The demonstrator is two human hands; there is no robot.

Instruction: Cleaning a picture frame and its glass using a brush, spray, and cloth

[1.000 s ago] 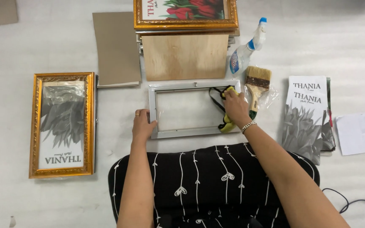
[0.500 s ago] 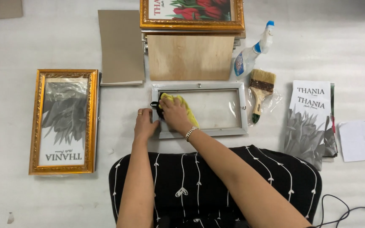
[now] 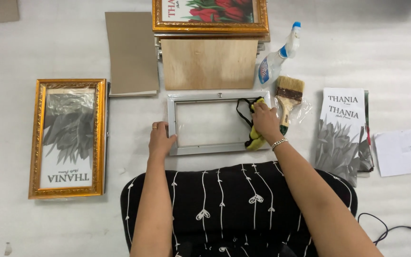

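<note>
Head view, read left to right. A gold-framed picture (image 3: 67, 138) lies finished at far left, well apart from the work. The left hand (image 3: 160, 140) lies flat and unclenched on the lower left corner of the silver frame (image 3: 172, 123), grasping nothing and only pinning it to the white table (image 3: 24, 38). The frame lies directly before the person, below a plywood board (image 3: 209, 63), and its glass pane (image 3: 205, 123) reads as already clear over the left and centre. The right hand (image 3: 266, 121) presses down on a yellow cloth (image 3: 254, 138) at the pane's right end, fingers curled over it; the cloth is touching the frame's right rail. Judged from this, wiping is well along, with the right edge still in hand, and no print or backing is yet fitted. Just beside the right hand lie a paintbrush (image 3: 288, 95) and a spray bottle (image 3: 274, 62); further right, a stack of prints (image 3: 343, 133) waits.
</note>
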